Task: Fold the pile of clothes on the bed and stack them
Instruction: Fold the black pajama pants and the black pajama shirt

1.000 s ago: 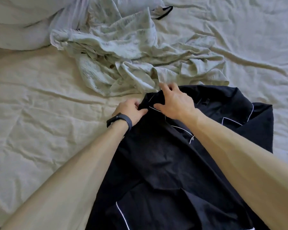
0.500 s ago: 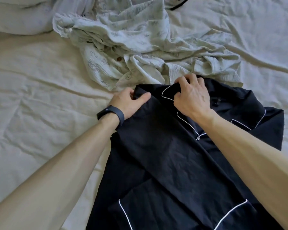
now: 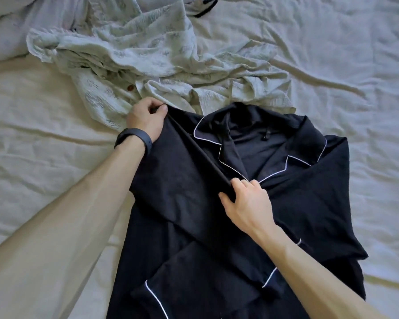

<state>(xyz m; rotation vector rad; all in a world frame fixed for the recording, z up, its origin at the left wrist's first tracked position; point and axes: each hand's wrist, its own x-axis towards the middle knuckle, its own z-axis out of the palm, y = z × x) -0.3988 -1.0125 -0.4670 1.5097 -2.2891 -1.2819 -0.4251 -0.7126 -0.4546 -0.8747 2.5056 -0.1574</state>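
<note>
Head view.
Black shirt, white piping: flat mid-bed, collar toward far side of bed.
L hand: fingers pinch shirt's folded edge at shoulder.
R hand: thumb & fingers grip same fold lower down.
Pale green clothes pile: touching collar, far side.

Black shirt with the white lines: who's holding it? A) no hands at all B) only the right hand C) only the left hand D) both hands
D: the left hand pinches the far end of a fold in the black shirt, and the right hand grips that same fold nearer the person.
</note>
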